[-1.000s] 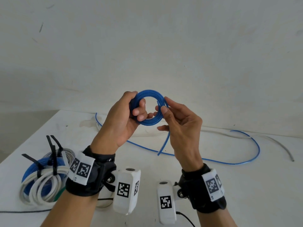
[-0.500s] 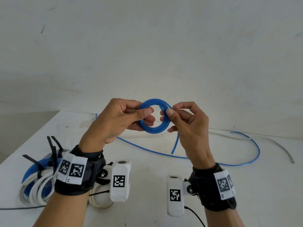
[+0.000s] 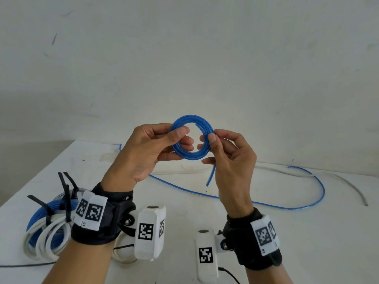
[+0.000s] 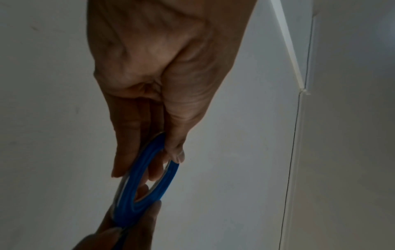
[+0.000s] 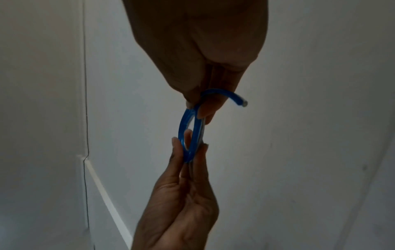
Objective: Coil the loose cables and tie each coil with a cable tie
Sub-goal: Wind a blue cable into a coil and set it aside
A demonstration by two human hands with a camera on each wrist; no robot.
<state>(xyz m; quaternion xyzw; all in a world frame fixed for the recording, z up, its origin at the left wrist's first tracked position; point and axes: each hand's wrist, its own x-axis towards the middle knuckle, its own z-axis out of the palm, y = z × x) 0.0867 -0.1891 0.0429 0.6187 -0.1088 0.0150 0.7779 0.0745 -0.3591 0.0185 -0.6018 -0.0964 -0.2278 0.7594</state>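
A small blue cable coil is held upright in the air above the white table. My left hand pinches its left side, thumb in front and fingers behind. My right hand pinches its right side between thumb and forefinger. A short free end hangs below the right hand. In the left wrist view the coil sits edge-on in the left hand, with the right hand below. In the right wrist view the right hand nips the coil and the cut end sticks out.
A long loose blue cable snakes over the table under the hands. A grey cable lies at the far right. Blue and white coils, bound with black cable ties, lie at the left edge. A wall stands behind.
The left hand changed from fingers hooked through the ring to a thumb-and-finger pinch on its left side. The right hand shifted to the coil's right edge. Both wrists spread slightly apart.
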